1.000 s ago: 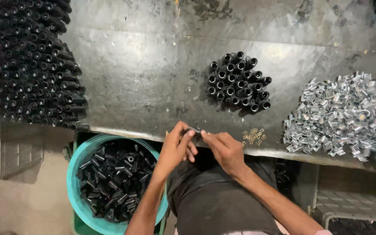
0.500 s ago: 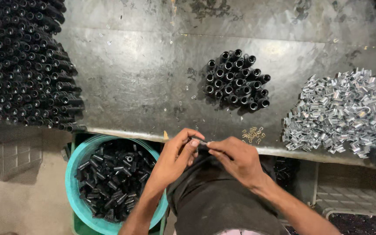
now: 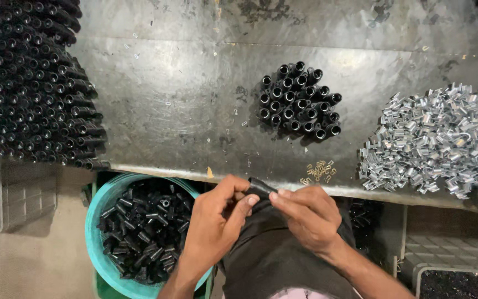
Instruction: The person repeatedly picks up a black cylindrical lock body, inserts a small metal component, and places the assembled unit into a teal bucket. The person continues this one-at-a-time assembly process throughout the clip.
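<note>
My left hand (image 3: pixel 214 224) and my right hand (image 3: pixel 304 216) meet at the near edge of a grey metal table (image 3: pixel 183 105). Together they pinch a small black tube (image 3: pixel 259 189) between thumbs and fingertips. Just beyond the hands lies a small heap of tiny brass pieces (image 3: pixel 318 171). A cluster of upright black tubes (image 3: pixel 299 102) stands in the middle of the table.
A large stack of black tubes (image 3: pixel 26 83) fills the table's left side. A pile of shiny silver metal clips (image 3: pixel 441 141) lies at the right. Below the edge, a teal basin (image 3: pixel 98 221) holds several loose black tubes.
Both hands have shifted slightly right and nearer to me while working on the black tube. The piles on the table have not moved.
</note>
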